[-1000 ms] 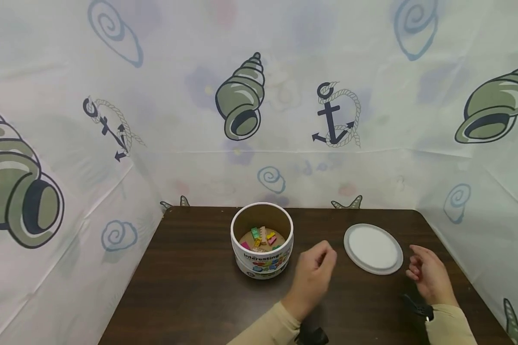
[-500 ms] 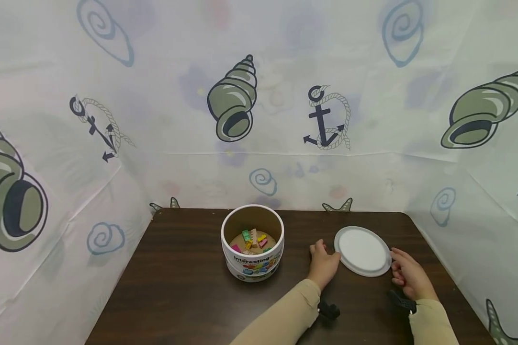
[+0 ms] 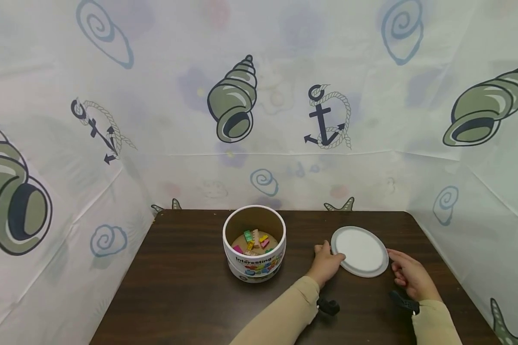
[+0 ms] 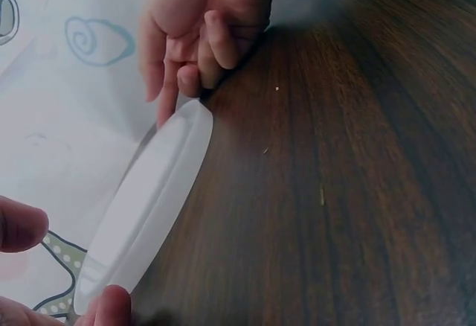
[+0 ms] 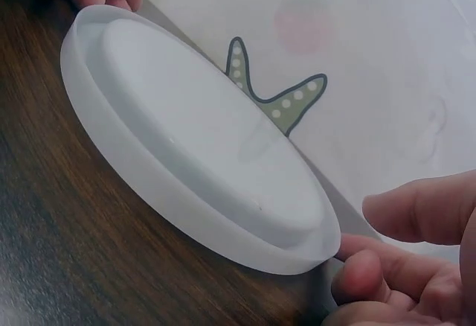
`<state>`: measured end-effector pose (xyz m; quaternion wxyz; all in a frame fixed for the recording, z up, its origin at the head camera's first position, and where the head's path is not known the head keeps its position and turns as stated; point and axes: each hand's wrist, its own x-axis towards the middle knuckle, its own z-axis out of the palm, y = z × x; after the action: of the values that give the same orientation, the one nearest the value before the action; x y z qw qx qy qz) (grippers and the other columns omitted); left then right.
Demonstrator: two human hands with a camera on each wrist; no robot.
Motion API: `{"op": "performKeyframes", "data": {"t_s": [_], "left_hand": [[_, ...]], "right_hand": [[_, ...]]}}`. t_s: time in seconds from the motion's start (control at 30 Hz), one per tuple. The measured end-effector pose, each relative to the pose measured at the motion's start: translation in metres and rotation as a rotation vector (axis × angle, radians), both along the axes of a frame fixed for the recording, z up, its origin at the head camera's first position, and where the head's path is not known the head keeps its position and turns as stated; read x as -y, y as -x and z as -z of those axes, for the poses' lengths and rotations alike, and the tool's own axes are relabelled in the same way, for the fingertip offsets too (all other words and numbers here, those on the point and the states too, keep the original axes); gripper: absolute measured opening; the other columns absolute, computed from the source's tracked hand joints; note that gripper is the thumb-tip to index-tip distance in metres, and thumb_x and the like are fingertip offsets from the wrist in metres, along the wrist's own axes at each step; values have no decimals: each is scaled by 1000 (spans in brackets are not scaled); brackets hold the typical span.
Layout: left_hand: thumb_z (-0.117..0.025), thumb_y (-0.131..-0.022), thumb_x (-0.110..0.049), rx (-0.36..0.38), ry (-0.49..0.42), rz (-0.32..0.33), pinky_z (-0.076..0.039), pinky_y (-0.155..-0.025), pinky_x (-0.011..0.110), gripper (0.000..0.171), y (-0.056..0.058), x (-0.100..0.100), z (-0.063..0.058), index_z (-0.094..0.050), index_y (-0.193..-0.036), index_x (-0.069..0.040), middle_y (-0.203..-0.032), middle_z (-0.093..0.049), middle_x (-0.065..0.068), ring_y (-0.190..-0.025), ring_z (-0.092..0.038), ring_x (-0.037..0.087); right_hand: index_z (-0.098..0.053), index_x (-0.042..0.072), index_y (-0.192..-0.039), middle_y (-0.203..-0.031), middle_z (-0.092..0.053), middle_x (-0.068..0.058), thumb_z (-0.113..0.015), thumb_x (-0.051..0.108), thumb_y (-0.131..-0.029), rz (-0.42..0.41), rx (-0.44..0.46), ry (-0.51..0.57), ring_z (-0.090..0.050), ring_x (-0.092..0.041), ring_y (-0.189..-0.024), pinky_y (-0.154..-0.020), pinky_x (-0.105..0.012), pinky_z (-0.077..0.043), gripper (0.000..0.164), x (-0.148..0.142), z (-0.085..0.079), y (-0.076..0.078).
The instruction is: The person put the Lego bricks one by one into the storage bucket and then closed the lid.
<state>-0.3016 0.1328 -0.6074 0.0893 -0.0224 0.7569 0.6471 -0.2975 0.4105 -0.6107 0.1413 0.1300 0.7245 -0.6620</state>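
Observation:
A round white lid (image 3: 362,251) with a raised middle lies on the dark table, between the two hands in the head view. My left hand (image 3: 325,263) touches its left rim with the fingertips; the left wrist view shows the thumb (image 4: 22,225) raised apart from it. At the right rim, my right hand (image 3: 414,275) touches the edge with its extended index finger. The right thumb (image 5: 416,208) stands off the lid, and the other fingers are curled loosely. Left of the hands is a white paper tub (image 3: 254,266) without a cover, with several colourful toy bricks (image 3: 255,238) on its bottom.
The dark wooden table (image 3: 190,297) backs onto a white cloth (image 3: 168,167) printed with shells, anchors and starfish, which also rises at both sides. A black wrist camera (image 3: 328,306) is on the left wrist, another (image 3: 403,303) on the right.
Over the second, the left hand moves from beside the tub to the lid's left rim, and the right hand closes in on its right rim. The lid shifts slightly left.

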Motion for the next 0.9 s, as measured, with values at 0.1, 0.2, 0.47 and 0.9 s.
{"op": "performKeyframes", "data": {"t_s": [0.1,0.2,0.47,0.9], "left_hand": [[-72,-92,-23,-1,11,0,-39,-123,48,92,0,0,1,-30,-169,5,-142,-40,16,-139,-50,31],[-72,-92,-21,-16,11,8,-42,-120,47,84,0,0,2,-40,-165,5,-137,-40,15,-132,-52,30],[-72,-90,-15,1,-97,-37,-44,-110,44,42,-5,0,0,-68,-128,2,-125,-39,11,-117,-52,26],[-74,-96,-24,-97,-168,-35,-50,-89,33,52,-73,41,-84,-54,-141,-9,-131,-44,12,-105,-59,18]], "right_hand": [[-36,4,-166,-86,-52,9,-50,34,-117,-4,8,-12,-41,-3,-59,-53,-18,-41,59,-1,-1,1],[-39,8,-166,-90,-55,8,-52,32,-116,-4,17,-13,-41,-4,-59,-54,-18,-42,57,-2,0,1],[-67,41,-136,-103,-59,8,-63,25,-112,36,-8,20,-45,-6,-62,-58,-22,-46,29,1,1,-4],[-60,16,-148,-93,-57,3,-56,15,-113,14,-502,369,-44,-11,-66,-53,-22,-42,35,46,-60,-26]]}}
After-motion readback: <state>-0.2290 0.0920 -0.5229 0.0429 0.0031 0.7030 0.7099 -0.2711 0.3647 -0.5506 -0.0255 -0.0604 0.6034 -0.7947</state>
